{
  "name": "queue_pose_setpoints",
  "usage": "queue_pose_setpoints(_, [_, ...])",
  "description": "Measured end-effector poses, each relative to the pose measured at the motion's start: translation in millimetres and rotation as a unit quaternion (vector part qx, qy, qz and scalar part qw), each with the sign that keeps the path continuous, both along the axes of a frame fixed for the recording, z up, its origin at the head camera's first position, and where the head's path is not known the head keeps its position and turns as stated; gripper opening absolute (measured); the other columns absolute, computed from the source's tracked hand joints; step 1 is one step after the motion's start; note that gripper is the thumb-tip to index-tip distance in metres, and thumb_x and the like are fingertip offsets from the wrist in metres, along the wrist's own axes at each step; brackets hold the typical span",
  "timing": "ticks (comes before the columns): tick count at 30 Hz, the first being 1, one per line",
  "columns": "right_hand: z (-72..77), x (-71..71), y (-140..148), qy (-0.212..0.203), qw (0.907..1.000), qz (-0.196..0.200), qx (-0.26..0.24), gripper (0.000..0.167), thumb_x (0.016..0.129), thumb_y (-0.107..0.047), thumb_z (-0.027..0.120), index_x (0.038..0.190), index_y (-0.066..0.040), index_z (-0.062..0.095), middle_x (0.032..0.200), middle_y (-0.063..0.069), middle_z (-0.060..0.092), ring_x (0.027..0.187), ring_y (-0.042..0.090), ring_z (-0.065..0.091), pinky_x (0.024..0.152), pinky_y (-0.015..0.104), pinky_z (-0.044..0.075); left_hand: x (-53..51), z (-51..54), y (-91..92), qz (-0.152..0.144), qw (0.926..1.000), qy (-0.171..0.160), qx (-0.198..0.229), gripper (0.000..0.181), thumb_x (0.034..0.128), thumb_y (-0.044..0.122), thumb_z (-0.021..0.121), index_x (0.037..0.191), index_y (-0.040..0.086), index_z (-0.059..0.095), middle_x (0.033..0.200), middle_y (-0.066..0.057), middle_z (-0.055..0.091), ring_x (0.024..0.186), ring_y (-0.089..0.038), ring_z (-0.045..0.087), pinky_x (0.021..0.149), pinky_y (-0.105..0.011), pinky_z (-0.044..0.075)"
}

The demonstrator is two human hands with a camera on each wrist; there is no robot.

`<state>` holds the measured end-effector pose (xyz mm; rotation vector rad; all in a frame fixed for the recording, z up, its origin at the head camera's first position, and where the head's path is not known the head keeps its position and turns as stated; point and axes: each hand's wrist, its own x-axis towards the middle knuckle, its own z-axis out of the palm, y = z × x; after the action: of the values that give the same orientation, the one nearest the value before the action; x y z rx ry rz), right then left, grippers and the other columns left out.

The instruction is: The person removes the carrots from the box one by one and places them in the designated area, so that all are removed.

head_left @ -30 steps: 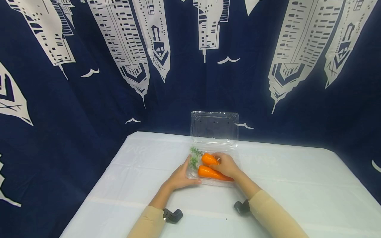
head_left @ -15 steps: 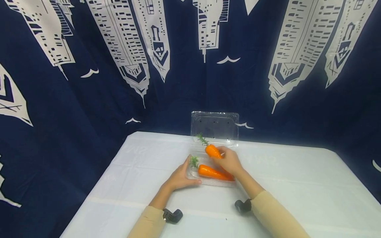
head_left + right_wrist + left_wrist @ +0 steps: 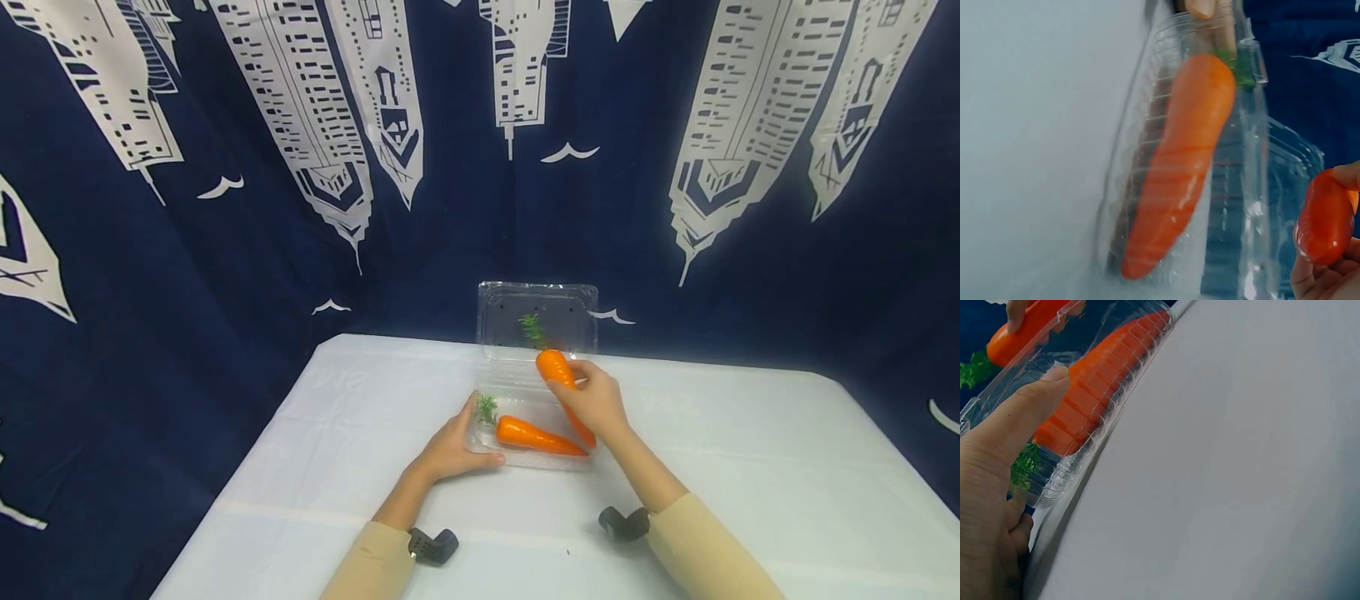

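Observation:
In the head view, my right hand pinches an orange carrot with a green leafy top. It is raised and tilted over the clear plastic container, top up and tip down at the right. A second carrot lies inside along the front wall, its green top at the left. My left hand holds the container's front left corner, thumb along the front and fingers at the left side. In the left wrist view, the thumb presses the ribbed wall; the other fingers are partly hidden.
The container's clear hinged lid stands upright behind it. A white cloth covers the table. Behind the table hangs a dark blue curtain with white building prints. A dark wrist device sits on each forearm.
My right hand has lifted one carrot up from inside the container and moved slightly right, turning the carrot steeper. The left hand and the other carrot stay in place.

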<state>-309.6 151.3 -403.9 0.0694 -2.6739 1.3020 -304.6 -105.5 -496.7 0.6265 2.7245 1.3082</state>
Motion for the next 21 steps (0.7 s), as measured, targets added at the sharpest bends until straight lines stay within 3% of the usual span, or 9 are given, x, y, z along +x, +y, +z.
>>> queue_pose_setpoints(6, [9.2, 13.7, 14, -0.020, 0.9996, -0.017, -0.013, 0.055, 0.090, -0.030, 0.069, 0.132, 0.002, 0.053, 0.122, 0.024, 0.060, 0.103, 0.037, 0.061, 0.079, 0.040, 0.058, -0.5, -3.1, 0.0, -0.003, 1.0000, 0.005, 0.000, 0.123, 0.0693, 0.057, 0.081, 0.158, 0.012, 0.008, 0.159, -0.013, 0.023, 0.141, -0.035, 0.029, 0.111, -0.054, 0.029])
queue_pose_setpoints(21, [3.3, 30.7, 51, -0.029, 0.9972, -0.069, -0.005, 0.058, 0.091, -0.032, 0.067, 0.134, 0.004, 0.050, 0.124, 0.027, 0.057, 0.100, 0.038, 0.060, 0.079, 0.039, 0.057, 0.9, -3.3, -0.2, 0.003, 1.0000, 0.006, -0.006, 0.123, 0.0690, 0.060, 0.080, 0.158, 0.013, 0.008, 0.158, -0.014, 0.024, 0.140, -0.037, 0.031, 0.110, -0.056, 0.030])
